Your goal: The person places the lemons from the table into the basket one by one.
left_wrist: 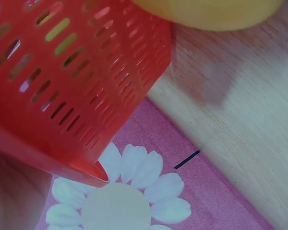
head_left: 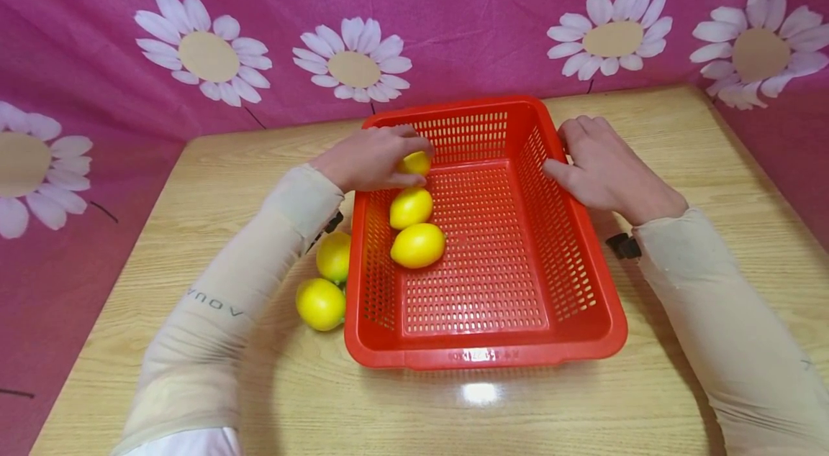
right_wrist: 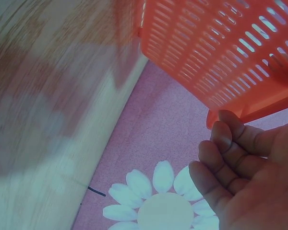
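Observation:
My left hand (head_left: 378, 157) reaches over the left rim of a red plastic basket (head_left: 486, 357) and grips a yellow lemon (head_left: 416, 163) just inside it. Two more lemons lie on the basket floor by its left wall, one lemon (head_left: 411, 208) behind the other lemon (head_left: 418, 246). On the right side, my right hand (head_left: 605, 167) holds the basket's rim, thumb over the inner side and fingers outside. The right wrist view shows those curled fingers (right_wrist: 221, 167) against the outer edge. Only part of the left palm (left_wrist: 14, 196) appears in the left wrist view.
Outside the basket's left wall, a lemon (head_left: 333, 257) and another lemon (head_left: 320, 304) rest on the wooden table (head_left: 214, 175). A pink cloth with white daisies (head_left: 447, 17) hangs behind and at the sides of the table.

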Tool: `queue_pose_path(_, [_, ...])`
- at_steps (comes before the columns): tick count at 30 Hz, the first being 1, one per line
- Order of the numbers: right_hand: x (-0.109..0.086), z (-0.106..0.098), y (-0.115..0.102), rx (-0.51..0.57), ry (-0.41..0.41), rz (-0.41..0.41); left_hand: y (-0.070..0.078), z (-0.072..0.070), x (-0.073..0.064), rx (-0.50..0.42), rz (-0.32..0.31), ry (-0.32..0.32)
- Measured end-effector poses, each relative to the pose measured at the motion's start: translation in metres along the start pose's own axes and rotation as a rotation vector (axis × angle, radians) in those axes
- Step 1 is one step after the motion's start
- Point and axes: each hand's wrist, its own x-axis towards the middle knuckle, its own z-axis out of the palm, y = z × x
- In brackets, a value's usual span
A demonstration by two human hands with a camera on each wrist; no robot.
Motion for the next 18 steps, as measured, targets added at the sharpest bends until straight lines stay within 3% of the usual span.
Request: queue_pose_path(18, [-0.0005, -0.0001, -0.0017, 0.008, -0.006, 0.012, 0.0003, 0.0020, 0.0085, 0.036, -0.044, -0.106])
